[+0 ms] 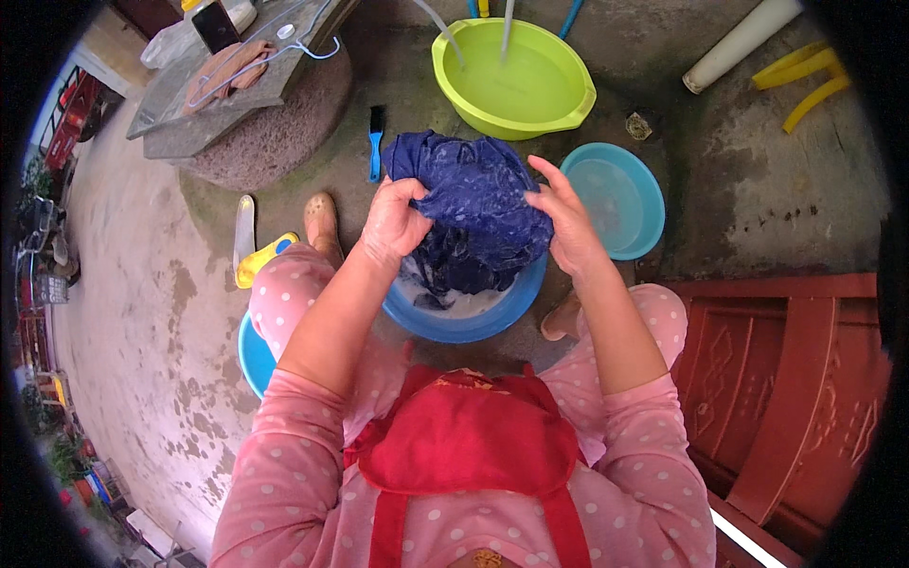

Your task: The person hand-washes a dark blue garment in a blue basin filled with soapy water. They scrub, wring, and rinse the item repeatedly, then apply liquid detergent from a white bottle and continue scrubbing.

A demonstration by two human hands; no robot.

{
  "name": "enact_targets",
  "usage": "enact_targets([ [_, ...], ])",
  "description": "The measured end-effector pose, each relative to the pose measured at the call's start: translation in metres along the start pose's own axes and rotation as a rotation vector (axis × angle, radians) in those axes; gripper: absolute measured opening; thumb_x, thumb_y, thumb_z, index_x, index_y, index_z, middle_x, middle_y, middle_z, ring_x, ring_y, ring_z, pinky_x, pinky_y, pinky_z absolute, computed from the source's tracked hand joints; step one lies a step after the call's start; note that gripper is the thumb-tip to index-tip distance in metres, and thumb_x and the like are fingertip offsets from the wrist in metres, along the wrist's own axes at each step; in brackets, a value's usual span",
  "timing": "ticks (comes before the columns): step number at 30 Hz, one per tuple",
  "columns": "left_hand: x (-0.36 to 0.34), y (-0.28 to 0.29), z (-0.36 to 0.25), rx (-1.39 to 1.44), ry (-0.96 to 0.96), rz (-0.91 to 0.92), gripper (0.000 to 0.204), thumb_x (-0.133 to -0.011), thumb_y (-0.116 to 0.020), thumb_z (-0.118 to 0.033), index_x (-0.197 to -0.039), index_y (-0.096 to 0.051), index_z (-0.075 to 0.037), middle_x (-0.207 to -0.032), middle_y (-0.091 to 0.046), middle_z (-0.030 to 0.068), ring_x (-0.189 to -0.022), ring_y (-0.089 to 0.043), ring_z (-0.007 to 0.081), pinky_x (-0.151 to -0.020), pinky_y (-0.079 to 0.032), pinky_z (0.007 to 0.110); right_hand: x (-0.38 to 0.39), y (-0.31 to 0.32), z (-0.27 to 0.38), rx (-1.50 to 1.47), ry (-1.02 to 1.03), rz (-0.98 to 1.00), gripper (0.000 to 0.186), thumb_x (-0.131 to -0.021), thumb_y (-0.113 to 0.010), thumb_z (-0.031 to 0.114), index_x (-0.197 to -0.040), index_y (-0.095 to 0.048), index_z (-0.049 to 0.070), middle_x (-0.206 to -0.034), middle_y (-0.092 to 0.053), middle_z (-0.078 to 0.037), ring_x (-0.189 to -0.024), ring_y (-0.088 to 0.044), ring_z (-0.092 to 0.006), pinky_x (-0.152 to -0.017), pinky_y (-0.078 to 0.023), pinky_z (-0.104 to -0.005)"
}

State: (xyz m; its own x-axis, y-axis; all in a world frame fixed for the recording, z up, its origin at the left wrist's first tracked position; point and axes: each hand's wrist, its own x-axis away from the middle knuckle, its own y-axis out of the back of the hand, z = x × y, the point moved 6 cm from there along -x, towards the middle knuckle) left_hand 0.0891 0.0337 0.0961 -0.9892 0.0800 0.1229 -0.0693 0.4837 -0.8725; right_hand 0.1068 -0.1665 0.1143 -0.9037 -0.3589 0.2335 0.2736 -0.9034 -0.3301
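A wet dark-blue cloth (469, 189), streaked with suds, is stretched between my two hands. My left hand (398, 218) grips its left side, thumb on top. On the right side, my right hand (565, 213) pinches the edge between thumb and fingers, with the index finger raised. The cloth's lower part hangs into a blue basin (454, 328) that holds whitish, soapy water. Whether it is a garment, and of what kind, I cannot tell.
A large yellow-green basin (516, 80) of water stands beyond the cloth, and a smaller light-blue basin (615, 204) to its right. A blue-handled brush (376, 151) lies left of the cloth. A stone slab (199, 128) bears hangers. Red wooden panels (776, 398) are at right.
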Motion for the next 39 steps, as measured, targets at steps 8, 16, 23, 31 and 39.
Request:
enact_targets([
  [8,0.013,-0.021,0.017,0.106,0.311,-0.01,0.032,-0.078,-0.053,-0.01,-0.108,-0.057,0.001,-0.103,-0.063,0.0143,-0.094,-0.061,0.0273,-0.089,-0.047,0.042,0.011,-0.03,-0.003,0.174,-0.04,0.043,0.055,-0.083,-0.065,0.024,-0.13,-0.041,0.007,-0.112,-0.055,-0.006,-0.099,-0.053,-0.0137,-0.084,-0.044,-0.0287],
  [16,0.008,0.034,0.016,-0.644,0.207,-0.501,0.047,-0.082,-0.063,-0.034,-0.122,-0.048,-0.015,-0.133,-0.046,0.0078,-0.123,-0.039,0.0259,-0.093,-0.033,0.059,-0.002,0.008,0.048,0.926,0.628,-0.314,0.026,-0.077,-0.069,0.021,-0.081,-0.058,-0.002,-0.099,-0.053,-0.017,-0.09,-0.053,-0.0277,-0.077,-0.042,-0.0326],
  [23,0.02,0.002,0.101,0.138,0.362,0.013,0.099,-0.067,-0.044,-0.078,-0.137,-0.028,-0.009,-0.138,-0.033,0.022,-0.123,-0.03,0.0513,-0.103,-0.021,0.062,0.022,-0.074,0.008,1.033,0.679,-0.052,0.021,-0.071,-0.067,0.017,-0.072,-0.054,0.001,-0.084,-0.049,-0.015,-0.08,-0.051,-0.0343,-0.072,-0.043,-0.041],
  [31,0.045,0.026,0.128,0.199,0.235,-0.361,0.027,-0.087,-0.041,-0.023,-0.099,-0.06,-0.008,-0.097,-0.064,0.008,-0.088,-0.061,0.0222,-0.082,-0.048,0.041,0.003,-0.042,-0.053,1.226,0.64,-0.267,0.007,-0.072,-0.06,0.013,-0.067,-0.056,0.009,-0.063,-0.052,-0.012,-0.058,-0.056,-0.0308,-0.054,-0.045,-0.0418],
  [39,0.042,0.06,0.124,0.445,0.295,0.2,0.041,-0.09,-0.033,-0.041,-0.1,-0.058,-0.01,-0.099,-0.061,0.0109,-0.091,-0.056,0.0245,-0.09,-0.042,0.041,0.03,-0.07,-0.078,1.026,0.849,-0.144,0.014,-0.072,-0.059,0.016,-0.062,-0.051,0.01,-0.058,-0.052,-0.012,-0.053,-0.054,-0.03,-0.052,-0.044,-0.0435],
])
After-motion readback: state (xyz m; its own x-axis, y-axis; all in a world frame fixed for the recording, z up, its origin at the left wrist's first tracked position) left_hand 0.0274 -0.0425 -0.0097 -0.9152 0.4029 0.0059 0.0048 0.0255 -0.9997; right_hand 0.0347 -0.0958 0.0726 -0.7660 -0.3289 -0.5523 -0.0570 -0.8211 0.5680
